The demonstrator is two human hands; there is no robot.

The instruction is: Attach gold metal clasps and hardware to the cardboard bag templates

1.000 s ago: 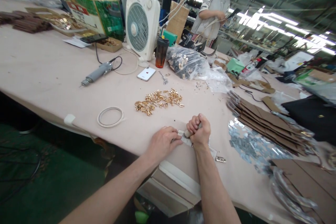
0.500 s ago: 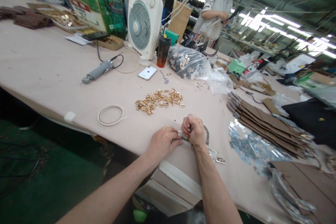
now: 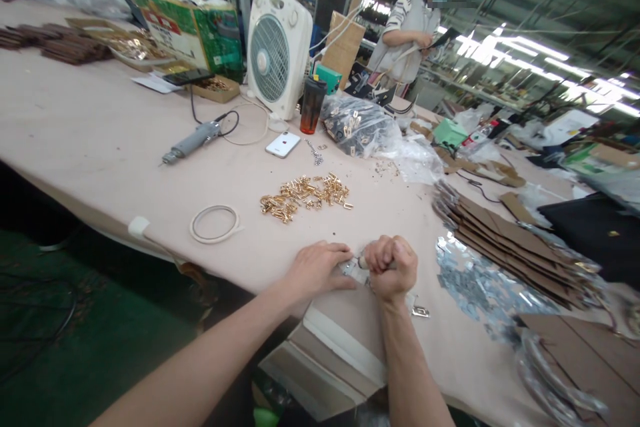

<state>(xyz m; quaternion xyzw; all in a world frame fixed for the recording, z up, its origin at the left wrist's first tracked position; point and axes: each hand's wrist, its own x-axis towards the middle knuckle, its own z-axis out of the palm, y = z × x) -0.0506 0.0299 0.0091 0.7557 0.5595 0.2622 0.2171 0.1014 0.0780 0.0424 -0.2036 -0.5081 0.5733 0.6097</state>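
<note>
My left hand (image 3: pixel 317 267) lies knuckles up near the table's front edge, its fingers curled and pressing a small silvery plastic-wrapped piece (image 3: pixel 353 269) to the table. My right hand (image 3: pixel 393 267) is a tight fist just to the right, gripping something that is mostly hidden inside it, with its thumb side against the wrapped piece. The two hands nearly touch. A small metal buckle (image 3: pixel 420 311) lies just right of my right wrist. A heap of gold metal fittings (image 3: pixel 303 195) lies a short way beyond the hands.
A white tape ring (image 3: pixel 214 224), an electric screwdriver (image 3: pixel 193 141) with cord, a white phone (image 3: pixel 283 144), a tumbler (image 3: pixel 311 105) and a fan (image 3: pixel 274 51) stand further back. Stacked brown cardboard pieces (image 3: pixel 505 232) and plastic wrappers (image 3: pixel 475 280) fill the right. Another person (image 3: pixel 406 32) stands beyond the table.
My right fist has shifted right and down, closer to the table edge. The left hand has stayed in place on the wrapped piece. The view has tilted slightly.
</note>
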